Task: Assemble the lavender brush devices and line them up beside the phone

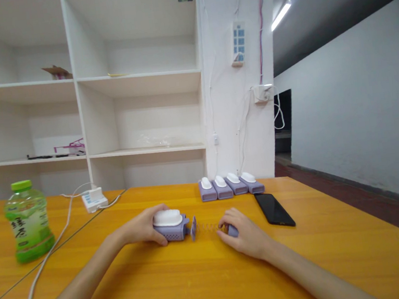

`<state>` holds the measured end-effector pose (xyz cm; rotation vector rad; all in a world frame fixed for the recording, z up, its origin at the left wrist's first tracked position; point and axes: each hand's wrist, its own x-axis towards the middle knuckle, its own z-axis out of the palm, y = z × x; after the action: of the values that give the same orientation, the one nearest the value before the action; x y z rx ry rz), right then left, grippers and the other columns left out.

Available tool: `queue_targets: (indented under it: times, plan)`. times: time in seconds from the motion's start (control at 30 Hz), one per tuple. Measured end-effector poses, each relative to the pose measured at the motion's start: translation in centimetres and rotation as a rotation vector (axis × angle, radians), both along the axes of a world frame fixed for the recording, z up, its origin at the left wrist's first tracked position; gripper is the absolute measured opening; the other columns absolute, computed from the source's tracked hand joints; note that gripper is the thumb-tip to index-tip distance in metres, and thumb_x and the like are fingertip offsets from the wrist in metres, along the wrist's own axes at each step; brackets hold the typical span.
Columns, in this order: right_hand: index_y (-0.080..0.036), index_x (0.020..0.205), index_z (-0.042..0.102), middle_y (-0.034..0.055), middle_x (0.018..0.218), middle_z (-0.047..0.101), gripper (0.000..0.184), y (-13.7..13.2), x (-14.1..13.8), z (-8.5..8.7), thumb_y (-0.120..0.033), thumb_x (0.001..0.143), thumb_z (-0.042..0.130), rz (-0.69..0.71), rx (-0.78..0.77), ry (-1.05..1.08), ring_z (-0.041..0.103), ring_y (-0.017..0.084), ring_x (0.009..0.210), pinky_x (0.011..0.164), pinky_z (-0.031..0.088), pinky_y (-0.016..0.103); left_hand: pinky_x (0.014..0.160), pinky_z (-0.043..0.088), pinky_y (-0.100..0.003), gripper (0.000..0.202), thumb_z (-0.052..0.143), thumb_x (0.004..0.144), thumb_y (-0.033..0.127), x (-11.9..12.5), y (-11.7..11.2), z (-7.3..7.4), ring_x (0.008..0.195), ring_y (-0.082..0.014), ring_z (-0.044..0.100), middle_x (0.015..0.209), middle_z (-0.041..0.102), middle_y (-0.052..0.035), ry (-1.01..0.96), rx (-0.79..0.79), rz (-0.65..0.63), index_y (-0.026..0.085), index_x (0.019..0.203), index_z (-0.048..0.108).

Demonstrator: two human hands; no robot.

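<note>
Purple-and-white unit (175,232) on the orange table (201,285), left hand (144,227) clamped round its left end. Purple end plate (193,229) just off its right end; a thin spring (209,226) runs on to the right hand (244,234) — fingers curled on a small purple piece (233,231). Behind: four similar units (224,193) in a row, black phone (274,209) near. Green bottle (29,223) far left.

2 hands mid-frame, i.e. left hand (143,226) & right hand (245,233); 5 purple boxes w/ white tops, 1 at ctr (173,232), 4 in row rt of ctr (224,191); 2 small purple parts (193,229), ctr; 1 spring (209,226) betw. them; 1 bottle (29,223), far lt; 1 phone (274,209), lower rt; 2 power strips, lt (94,200) & upper rt (239,43).
</note>
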<state>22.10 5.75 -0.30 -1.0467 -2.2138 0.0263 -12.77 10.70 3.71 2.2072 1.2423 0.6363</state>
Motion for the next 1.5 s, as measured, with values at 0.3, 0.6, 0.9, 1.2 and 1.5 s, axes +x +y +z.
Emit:
queue_targets:
  times: [0.3,0.6,0.9,1.2,1.5]
  plan:
    - [-0.022,0.089,0.063,0.0035,0.091,0.064,0.005,0.1,-1.1,-0.5,-0.026,0.088,0.066,-0.002,0.034,-0.021,0.056,0.023,0.093,0.084,0.045,0.035,0.071,0.045,-0.026,0.073,0.090,0.050,0.040,1.0,-0.7,0.1,0.089,-0.0246,0.061,0.096,0.065,0.0013,0.037,-0.010,-0.034,0.020,0.114,0.059]
    - [-0.021,0.091,0.062,0.0034,0.092,0.063,0.006,-0.1,-1.5,-0.5,-0.024,0.087,0.066,-0.013,0.031,-0.022,0.055,0.022,0.093,0.084,0.044,0.034,0.079,0.047,-0.029,0.074,0.091,0.050,0.043,3.7,-2.3,0.1,0.095,-0.0252,0.061,0.100,0.065,0.0015,0.034,-0.024,-0.123,0.021,0.113,0.058]
    - [-0.022,0.117,0.060,0.0054,0.115,0.060,0.037,-1.1,-2.4,-0.1,-0.032,0.083,0.072,0.037,-0.049,0.036,0.057,0.022,0.109,0.097,0.046,0.034,0.117,0.019,-0.059,0.090,0.083,0.061,0.062,6.6,-5.0,0.3,0.134,-0.0375,0.044,0.145,0.049,-0.0126,0.300,0.439,-0.162,0.029,0.138,0.050]
    - [-0.022,0.149,0.040,0.0134,0.140,0.053,0.112,-1.2,-0.1,0.7,-0.073,0.058,0.081,0.063,-0.254,-0.045,0.049,0.033,0.128,0.110,0.038,0.048,0.078,0.052,-0.037,0.064,0.080,0.063,0.057,9.3,-5.6,2.1,0.093,-0.0295,0.065,0.106,0.064,-0.0055,0.548,0.404,-0.159,0.027,0.115,0.060]
    - [-0.024,0.135,0.053,0.0081,0.134,0.060,0.084,-2.8,-3.4,0.3,-0.056,0.065,0.086,0.151,-0.305,0.223,0.057,0.029,0.121,0.106,0.043,0.042,0.080,0.054,-0.050,0.079,0.079,0.053,0.044,11.4,-7.4,1.2,0.091,-0.0372,0.064,0.109,0.063,-0.0143,0.779,0.571,-0.093,0.019,0.123,0.052]
